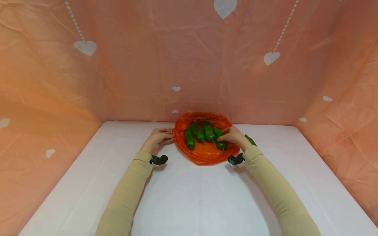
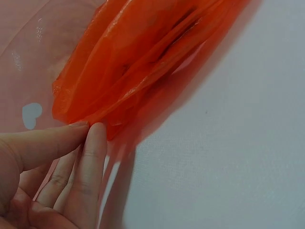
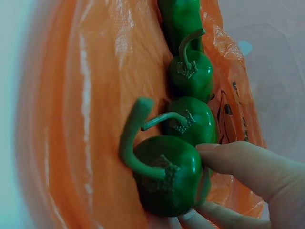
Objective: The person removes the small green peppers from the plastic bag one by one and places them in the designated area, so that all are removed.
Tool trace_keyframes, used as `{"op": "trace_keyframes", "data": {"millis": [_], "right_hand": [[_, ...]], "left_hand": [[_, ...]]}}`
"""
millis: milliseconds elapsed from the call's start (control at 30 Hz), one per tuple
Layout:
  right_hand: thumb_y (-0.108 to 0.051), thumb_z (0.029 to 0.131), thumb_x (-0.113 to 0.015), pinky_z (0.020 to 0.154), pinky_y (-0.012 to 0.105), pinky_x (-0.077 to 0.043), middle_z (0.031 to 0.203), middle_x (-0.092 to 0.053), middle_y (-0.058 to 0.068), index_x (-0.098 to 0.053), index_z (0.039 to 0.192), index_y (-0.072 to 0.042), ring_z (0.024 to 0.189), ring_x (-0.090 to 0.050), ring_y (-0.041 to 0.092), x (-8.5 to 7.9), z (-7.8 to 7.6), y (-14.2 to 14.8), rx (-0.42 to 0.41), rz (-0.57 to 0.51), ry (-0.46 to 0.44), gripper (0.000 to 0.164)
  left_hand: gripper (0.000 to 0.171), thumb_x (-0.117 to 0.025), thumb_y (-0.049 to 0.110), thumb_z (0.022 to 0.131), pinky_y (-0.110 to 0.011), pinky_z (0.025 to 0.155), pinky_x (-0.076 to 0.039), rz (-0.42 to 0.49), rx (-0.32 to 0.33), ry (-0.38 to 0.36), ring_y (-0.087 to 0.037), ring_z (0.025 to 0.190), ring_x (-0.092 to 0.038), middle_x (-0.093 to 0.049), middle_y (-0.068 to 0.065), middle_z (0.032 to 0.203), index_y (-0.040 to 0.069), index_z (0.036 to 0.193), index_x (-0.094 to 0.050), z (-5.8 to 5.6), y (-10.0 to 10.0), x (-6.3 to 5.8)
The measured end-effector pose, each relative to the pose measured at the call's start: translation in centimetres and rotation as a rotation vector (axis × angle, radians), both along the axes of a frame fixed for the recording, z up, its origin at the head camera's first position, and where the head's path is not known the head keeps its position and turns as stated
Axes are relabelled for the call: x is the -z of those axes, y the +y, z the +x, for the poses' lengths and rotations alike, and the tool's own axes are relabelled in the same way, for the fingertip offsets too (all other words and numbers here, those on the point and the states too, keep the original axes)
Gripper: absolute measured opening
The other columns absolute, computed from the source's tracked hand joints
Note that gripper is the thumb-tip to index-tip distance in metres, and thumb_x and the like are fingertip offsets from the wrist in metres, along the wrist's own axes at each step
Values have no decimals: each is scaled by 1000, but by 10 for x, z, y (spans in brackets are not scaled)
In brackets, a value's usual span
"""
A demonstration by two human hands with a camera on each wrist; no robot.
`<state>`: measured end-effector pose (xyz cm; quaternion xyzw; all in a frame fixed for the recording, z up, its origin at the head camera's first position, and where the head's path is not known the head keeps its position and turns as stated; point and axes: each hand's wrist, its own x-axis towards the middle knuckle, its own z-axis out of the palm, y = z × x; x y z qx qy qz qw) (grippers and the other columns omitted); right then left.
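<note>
An orange-red plastic bag (image 1: pixel 205 157) lies spread near the back of the white table, with dark print along its far side. Several green peppers (image 1: pixel 189 139) lie on it side by side, stems toward the front. My left hand (image 1: pixel 157 138) pinches the bag's left edge between thumb and fingertip, as the left wrist view shows. At the row's right end, my right hand (image 1: pixel 233 135) grips the last green pepper (image 3: pixel 167 176), thumb on one side and fingers partly hidden beneath it. In the right wrist view this pepper's thick curved stem points away from the palm.
Another green pepper (image 1: pixel 250 140) lies on the table to the right of the bag, partly hidden behind the right forearm. The white tabletop (image 1: pixel 195 196) stretches toward the front. A pink-orange sheet with white hearts (image 1: pixel 189 59) hangs along the back and both sides.
</note>
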<state>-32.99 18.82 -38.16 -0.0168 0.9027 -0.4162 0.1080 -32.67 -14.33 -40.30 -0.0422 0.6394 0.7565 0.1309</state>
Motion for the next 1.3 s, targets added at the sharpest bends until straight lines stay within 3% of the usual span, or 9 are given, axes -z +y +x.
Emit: {"op": "trace_keyframes", "data": {"millis": [200,667,1000,1167,1300], "right_hand": [[-14,79,-77,89,38,-52,126,-51,26,-54,125,11,105,-53,32,-1,-1,1,5,9,0,57],[-10,81,-74,82,34,-55,127,-49,25,-48,131,12,96,-57,26,-4,-1,3,14,-92,-67,59],[-4,84,-70,72,34,-58,108,-54,18,-42,134,13,72,-62,15,-5,1,8,5,-228,-138,60],[-6,85,-69,76,33,-58,105,-55,15,-41,136,11,76,-63,16,-6,0,12,-6,-263,-167,61],[-7,86,-67,78,35,-57,112,-54,18,-40,136,10,83,-62,19,-9,1,13,-20,-277,-166,60]], "left_hand": [[46,-59,-9,90,-37,90,-52,-2,-5,-11,-18,83,-67,-60,-19,117,-4,135,-50,0,0,0],[44,-58,-10,90,-39,92,-50,24,-13,-17,-18,82,-67,-61,-18,113,-4,133,-51,0,0,1],[45,-58,-10,90,-39,91,-50,12,-4,-3,-18,83,-67,-60,-21,115,-5,134,-50,0,0,3],[45,-58,-11,90,-39,92,-50,22,-17,-18,-19,83,-67,-61,-18,112,-5,133,-51,2,0,3],[45,-58,-10,90,-39,92,-50,19,-22,-19,-18,83,-67,-61,-18,112,-5,134,-50,2,0,3]]}}
